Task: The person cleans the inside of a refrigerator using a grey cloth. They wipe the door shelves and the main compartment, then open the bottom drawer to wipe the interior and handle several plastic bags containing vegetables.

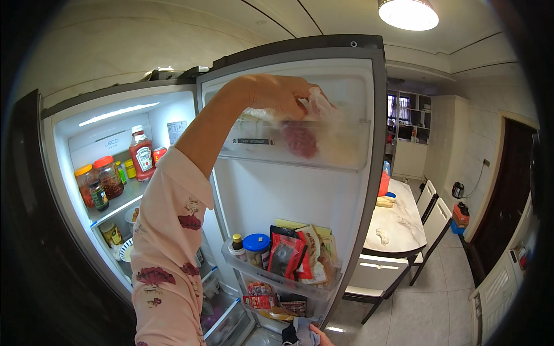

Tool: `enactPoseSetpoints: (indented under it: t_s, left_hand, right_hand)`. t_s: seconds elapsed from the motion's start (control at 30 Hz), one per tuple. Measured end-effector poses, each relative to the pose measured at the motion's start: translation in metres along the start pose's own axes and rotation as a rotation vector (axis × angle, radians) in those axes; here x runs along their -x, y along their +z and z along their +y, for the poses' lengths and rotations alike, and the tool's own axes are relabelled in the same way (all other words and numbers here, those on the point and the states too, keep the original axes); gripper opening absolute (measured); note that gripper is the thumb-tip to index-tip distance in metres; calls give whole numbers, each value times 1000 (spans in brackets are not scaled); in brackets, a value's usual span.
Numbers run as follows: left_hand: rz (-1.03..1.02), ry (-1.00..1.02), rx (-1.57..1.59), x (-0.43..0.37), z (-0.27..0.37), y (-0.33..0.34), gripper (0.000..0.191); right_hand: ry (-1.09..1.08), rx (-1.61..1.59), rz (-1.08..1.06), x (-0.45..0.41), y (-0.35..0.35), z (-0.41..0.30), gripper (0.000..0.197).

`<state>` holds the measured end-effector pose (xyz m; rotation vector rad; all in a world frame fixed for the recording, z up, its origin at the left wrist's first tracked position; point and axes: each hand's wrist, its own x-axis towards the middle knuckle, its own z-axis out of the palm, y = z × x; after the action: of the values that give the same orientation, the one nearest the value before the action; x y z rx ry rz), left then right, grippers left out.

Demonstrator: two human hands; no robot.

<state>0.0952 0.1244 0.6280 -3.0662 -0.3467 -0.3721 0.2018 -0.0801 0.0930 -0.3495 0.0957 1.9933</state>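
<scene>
My left hand (285, 97) reaches across to the top bin (342, 160) of the opened refrigerator door, its fingers pinching the top of a thin clear plastic bag (319, 104). Something dark red (299, 139) shows blurred through the bin's translucent front; whether it lies in that bag I cannot tell. At the bottom edge, only part of my right hand (321, 336) is visible, closed on a grey and dark item (301, 332), perhaps fabric, mostly cut off by the frame. Under the top bin, a middle bin (277, 274) holds a blue-lidded jar (257, 248), a small bottle and several food packets (285, 255).
Left of the door, the lit fridge interior holds a Heinz ketchup bottle (141, 153), several jars (108, 177) and bowls. A lower door bin holds more packets (259, 298). Beyond the door's right edge stand a marble-patterned table (398, 225) and white chairs (376, 274).
</scene>
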Motion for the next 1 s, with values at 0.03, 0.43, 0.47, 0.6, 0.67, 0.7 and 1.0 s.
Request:
enactPoseSetpoints:
  t_s: [0.03, 0.43, 0.47, 0.6, 0.67, 0.7, 1.0]
  left_hand:
    - [12, -18, 39, 2, 4, 0, 39]
    - [387, -9, 101, -30, 3, 26, 23]
    - [483, 69, 1, -31, 3, 29, 26]
    - [638, 244, -223, -63, 15, 36, 29]
    - [265, -5, -25, -54, 54, 33, 31]
    - [265, -23, -28, -53, 47, 33, 31]
    - [229, 88, 261, -21, 31, 22, 27]
  right_hand:
    - [17, -9, -13, -1, -3, -1, 37]
    - [-350, 851, -58, 41, 100, -79, 58]
    - [-512, 945, -42, 50, 130, -78, 58]
    - [-916, 989, -141, 78, 193, -115, 52]
    - [-1075, 1032, -240, 83, 215, -128, 50]
    - [-1108, 1066, -300, 82, 238, -122, 49]
    - [-1526, 1485, -206, 126, 330, -130, 52]
